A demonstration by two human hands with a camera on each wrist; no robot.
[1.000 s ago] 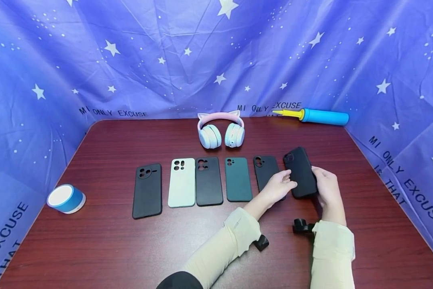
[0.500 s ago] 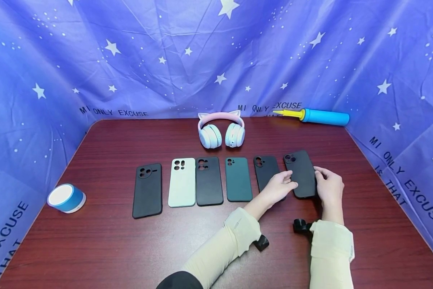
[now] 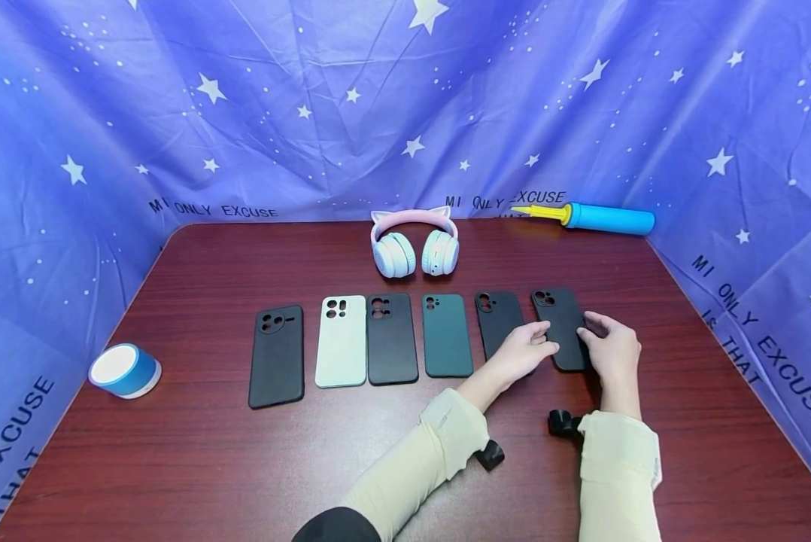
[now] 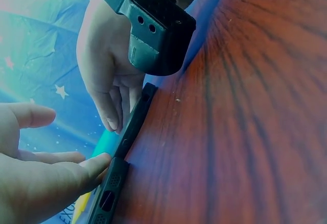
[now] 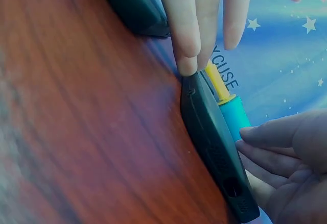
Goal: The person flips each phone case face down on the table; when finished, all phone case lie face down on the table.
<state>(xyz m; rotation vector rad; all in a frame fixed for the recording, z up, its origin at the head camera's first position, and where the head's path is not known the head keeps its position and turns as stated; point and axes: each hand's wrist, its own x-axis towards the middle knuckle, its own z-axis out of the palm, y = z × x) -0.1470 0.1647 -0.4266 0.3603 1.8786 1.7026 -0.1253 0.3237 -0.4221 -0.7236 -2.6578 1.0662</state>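
- Position of the rightmost black phone case [image 3: 562, 327]: we find it lying flat on the table [image 3: 195, 452], last in the row and just beside the neighbouring black case [image 3: 499, 322]. One second ago its far end was raised and tilted; half a second ago it was lower but skewed. Now it sits parallel with the row.
- Left hand [image 3: 522, 351]: we note straight fingers touching the case's left edge, nothing gripped; its placement is much as before.
- Right hand [image 3: 610, 348]: fingers loosely bent against the right edge. Earlier they wrapped the edge; now they merely touch it.
- Head view alone shows the whole row, namely a further black case [image 3: 276, 356], white case [image 3: 341, 341], dark grey case [image 3: 391, 339] and green case [image 3: 446, 335], plus headphones [image 3: 414, 242], pump [image 3: 593, 217] and tape roll [image 3: 125, 370].
- Left wrist view alone confirms the case edge [image 4: 125, 150] resting against the wood.
- Right wrist view shows fingertips [image 5: 188, 63] meeting the case [image 5: 214, 150] at its end.
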